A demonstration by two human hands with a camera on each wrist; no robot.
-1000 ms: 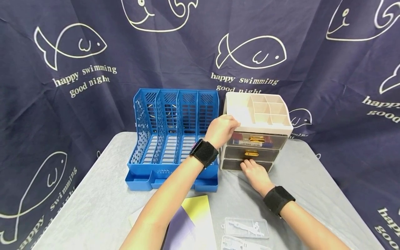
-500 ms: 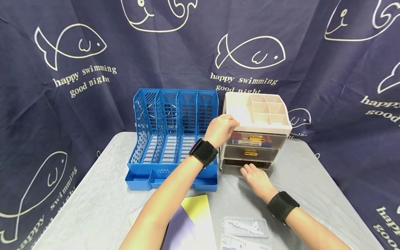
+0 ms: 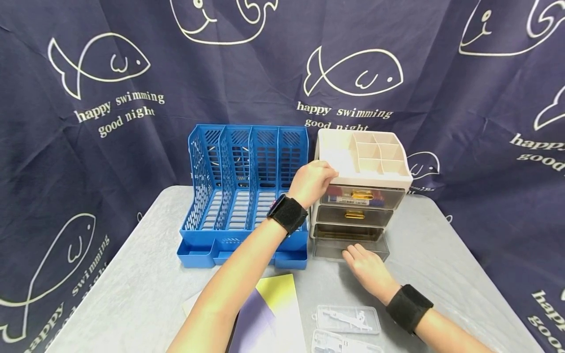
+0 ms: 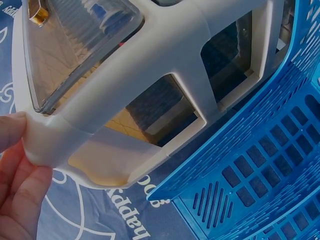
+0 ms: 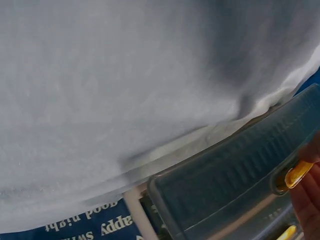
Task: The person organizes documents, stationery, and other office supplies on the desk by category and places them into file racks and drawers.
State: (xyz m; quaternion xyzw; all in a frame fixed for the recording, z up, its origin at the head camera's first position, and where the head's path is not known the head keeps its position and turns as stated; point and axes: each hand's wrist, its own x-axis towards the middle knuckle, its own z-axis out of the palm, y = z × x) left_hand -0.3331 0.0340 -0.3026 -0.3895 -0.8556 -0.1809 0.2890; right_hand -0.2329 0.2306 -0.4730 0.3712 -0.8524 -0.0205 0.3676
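Note:
A white desktop drawer organizer point(image 3: 337, 154) stands at the back right, with smoky clear drawers. My left hand point(image 3: 311, 183) holds its upper front left corner; in the left wrist view, thumb and fingers point(image 4: 31, 192) pinch the white frame. The bottom drawer point(image 3: 327, 250) sticks out of the body. My right hand point(image 3: 370, 270) is at its front, and in the right wrist view thumb and fingers pinch its gold handle point(image 5: 298, 174). Markers point(image 3: 340, 199) show through the shut top drawer. The middle drawer point(image 3: 331, 215) is shut too.
A blue file rack point(image 3: 247, 211) stands left of the organizer, close beside it. Yellow and purple sheets point(image 3: 278, 294) lie at the front, partly behind my left forearm. Two clear cases point(image 3: 347, 319) with white tools lie at the front right.
The bottom drawer has slid out toward me, with my right hand moving back along with it. My left hand has stayed on the organizer's corner.

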